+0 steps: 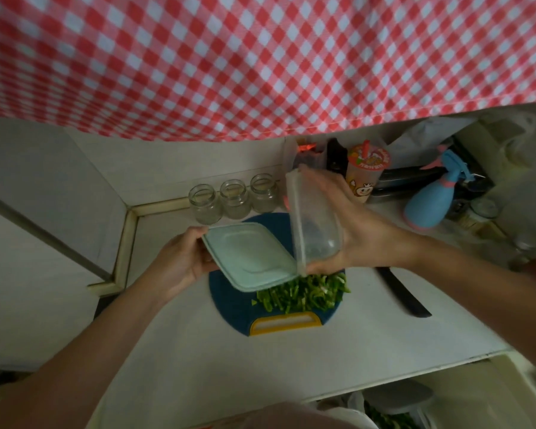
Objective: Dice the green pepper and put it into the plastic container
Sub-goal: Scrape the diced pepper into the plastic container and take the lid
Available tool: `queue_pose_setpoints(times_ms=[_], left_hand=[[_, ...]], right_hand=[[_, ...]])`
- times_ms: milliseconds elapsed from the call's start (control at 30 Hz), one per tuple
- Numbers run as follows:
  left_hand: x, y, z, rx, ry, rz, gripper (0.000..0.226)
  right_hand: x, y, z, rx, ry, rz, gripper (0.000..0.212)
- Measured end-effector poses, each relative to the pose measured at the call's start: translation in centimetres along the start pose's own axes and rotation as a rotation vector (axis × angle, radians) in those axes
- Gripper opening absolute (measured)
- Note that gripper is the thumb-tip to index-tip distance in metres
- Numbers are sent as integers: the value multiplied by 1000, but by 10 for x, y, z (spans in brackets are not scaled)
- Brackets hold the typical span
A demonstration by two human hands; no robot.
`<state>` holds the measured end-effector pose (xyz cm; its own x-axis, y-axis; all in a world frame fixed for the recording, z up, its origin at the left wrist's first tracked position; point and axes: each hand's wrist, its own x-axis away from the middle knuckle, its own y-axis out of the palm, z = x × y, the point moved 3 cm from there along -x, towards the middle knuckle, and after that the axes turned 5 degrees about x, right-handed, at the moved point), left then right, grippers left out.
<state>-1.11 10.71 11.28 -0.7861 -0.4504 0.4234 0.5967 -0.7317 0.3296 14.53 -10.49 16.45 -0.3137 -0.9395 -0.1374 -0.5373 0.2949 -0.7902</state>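
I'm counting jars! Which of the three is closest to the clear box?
The jar at the row's right end, beside the clear box; the other two jars stand farther left.

Hands: two, left hand (180, 261), right hand (362, 224).
Plastic container (317, 224): one, in right fingers (325, 267).
Lid (248, 257): one, in left fingers (197, 236).
Glass jars (234, 198): three, in row beyond left fingers.
Cutting board (229, 305): one, under both hands.
Heap of diced green pepper (300, 294): one.
Knife (404, 295): one, right of right fingers.
Printed drink cup (365, 171): one.
Blue spray bottle (427, 202): one.
Checked cloth (260, 57): one.
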Motion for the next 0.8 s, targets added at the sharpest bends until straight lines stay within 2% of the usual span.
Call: queue_pose_setpoints(times_ms=[100, 167, 300, 500, 600, 667, 800], left_hand=[[-3, -37, -6, 8, 25, 240, 20], [-3, -64, -17, 4, 25, 396, 21], [2, -102, -50, -1, -28, 559, 20], [19, -148, -94, -65, -162, 680, 20], [25, -156, -106, -276, -332, 679, 27], [29, -162, -105, -547, -418, 655, 34], [28, -154, -83, -1149, -419, 593, 32]], right_hand=[[-3, 5, 15, -224, 134, 192, 125], [-6, 18, 25, -335, 214, 257, 121], [-12, 61, 30, -471, 310, 197, 123], [-18, 109, 21, -531, 295, 5, 120], [-20, 116, 20, -538, 304, -26, 120], [-21, 118, 18, -529, 294, -53, 122], [-18, 120, 19, -537, 292, -81, 125]])
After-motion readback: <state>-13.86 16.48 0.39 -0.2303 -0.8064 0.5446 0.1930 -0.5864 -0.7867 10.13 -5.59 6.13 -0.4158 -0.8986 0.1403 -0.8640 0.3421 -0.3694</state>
